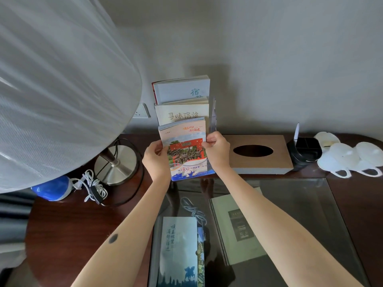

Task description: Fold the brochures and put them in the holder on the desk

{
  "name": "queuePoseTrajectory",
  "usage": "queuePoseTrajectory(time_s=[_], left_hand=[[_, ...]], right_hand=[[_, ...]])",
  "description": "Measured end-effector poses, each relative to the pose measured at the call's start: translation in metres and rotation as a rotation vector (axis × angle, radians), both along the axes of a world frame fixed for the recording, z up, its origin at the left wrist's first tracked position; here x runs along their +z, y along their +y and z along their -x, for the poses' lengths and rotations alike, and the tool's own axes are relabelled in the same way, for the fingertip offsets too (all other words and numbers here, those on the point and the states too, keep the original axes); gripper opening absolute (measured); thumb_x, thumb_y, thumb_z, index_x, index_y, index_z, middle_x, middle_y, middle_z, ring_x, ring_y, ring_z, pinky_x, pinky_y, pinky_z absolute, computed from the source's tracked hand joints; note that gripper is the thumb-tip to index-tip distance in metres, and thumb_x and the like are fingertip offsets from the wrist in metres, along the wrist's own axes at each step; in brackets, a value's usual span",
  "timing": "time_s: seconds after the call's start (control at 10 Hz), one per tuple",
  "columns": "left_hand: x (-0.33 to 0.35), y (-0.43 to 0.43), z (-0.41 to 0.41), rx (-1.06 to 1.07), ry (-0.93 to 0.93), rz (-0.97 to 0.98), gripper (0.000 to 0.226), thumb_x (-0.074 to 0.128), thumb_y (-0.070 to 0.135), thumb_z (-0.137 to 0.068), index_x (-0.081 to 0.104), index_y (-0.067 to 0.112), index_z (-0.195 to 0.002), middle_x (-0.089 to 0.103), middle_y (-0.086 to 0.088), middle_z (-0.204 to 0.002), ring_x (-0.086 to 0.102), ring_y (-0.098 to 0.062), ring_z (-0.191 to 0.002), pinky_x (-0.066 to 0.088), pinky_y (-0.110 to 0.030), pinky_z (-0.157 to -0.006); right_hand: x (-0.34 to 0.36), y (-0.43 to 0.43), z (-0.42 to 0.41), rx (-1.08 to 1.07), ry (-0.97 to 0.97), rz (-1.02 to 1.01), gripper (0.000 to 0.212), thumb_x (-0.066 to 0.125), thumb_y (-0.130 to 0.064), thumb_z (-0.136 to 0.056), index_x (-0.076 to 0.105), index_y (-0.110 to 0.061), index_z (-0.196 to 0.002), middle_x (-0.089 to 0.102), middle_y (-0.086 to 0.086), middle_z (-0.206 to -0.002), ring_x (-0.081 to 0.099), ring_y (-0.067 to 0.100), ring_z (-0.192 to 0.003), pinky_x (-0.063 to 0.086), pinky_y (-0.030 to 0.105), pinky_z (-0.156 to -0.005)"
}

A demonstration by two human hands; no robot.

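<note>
Nearest, a folded blue brochure point(180, 251) lies flat on the desk point(68, 228), on its glass top; its near end is cut off by the frame. Right of it a grey-green booklet point(236, 228) lies flat, and a grey cord point(193, 210) sits just beyond the brochure.

Farther in, both hands hold an upright brochure with a red gate point(185, 150). The left hand point(156, 157) pinches its left edge, thumb on the printed face and fingers curled out of sight behind. The right hand point(217, 151) pinches the right edge the same way. The brochure stands at the front of the clear holder point(213, 119), of which only a side wall shows; whether the sheet is fully seated in the front pocket is hard to tell.

Behind it rise a cream row of brochures point(182, 113) and a pale blue row point(182, 90), each partly hidden by the one before. A tissue box point(259, 154) lies right of the hands; a lamp base point(116, 162) stands left.
</note>
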State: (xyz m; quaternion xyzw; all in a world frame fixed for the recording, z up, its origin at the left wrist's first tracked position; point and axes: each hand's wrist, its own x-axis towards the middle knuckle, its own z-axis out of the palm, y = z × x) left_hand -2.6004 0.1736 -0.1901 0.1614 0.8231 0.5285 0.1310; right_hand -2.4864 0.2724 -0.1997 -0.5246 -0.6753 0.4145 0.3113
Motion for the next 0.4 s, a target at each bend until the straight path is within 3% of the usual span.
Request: queuePoseTrajectory(time_s=[0.1,0.3,0.4], left_hand=[[0.0,0.003,0.004,-0.01,0.017,0.033,0.018,0.063,0.009,-0.083,0.069,0.012,-0.1,0.063,-0.002,-0.096,0.059,-0.013,-0.081,0.043,-0.02,-0.074],[0.005,0.002,0.009,-0.042,0.024,0.053,0.019,0.061,0.007,-0.081,0.068,0.01,-0.098,0.07,-0.007,-0.092,0.058,-0.013,-0.08,0.045,-0.025,-0.075],[0.009,0.0,0.01,0.0,-0.015,0.015,0.028,0.06,0.006,-0.081,0.062,0.01,-0.109,0.068,-0.008,-0.098,0.059,-0.016,-0.084,0.048,-0.027,-0.08]], right_hand=[[-0.001,0.0,0.0,0.002,0.001,-0.018,0.011,0.065,-0.007,-0.085,0.062,-0.002,-0.093,0.069,0.011,-0.097,0.064,0.016,-0.088,0.049,0.02,-0.075],[0.004,0.0,-0.002,0.033,-0.061,-0.008,0.015,0.065,-0.016,-0.086,0.061,-0.003,-0.094,0.069,0.011,-0.098,0.064,0.016,-0.087,0.043,0.014,-0.066],[0.01,0.001,-0.011,0.027,-0.087,0.021,0.018,0.065,-0.014,-0.085,0.062,-0.004,-0.1,0.069,0.011,-0.1,0.065,0.019,-0.09,0.045,0.02,-0.071]])
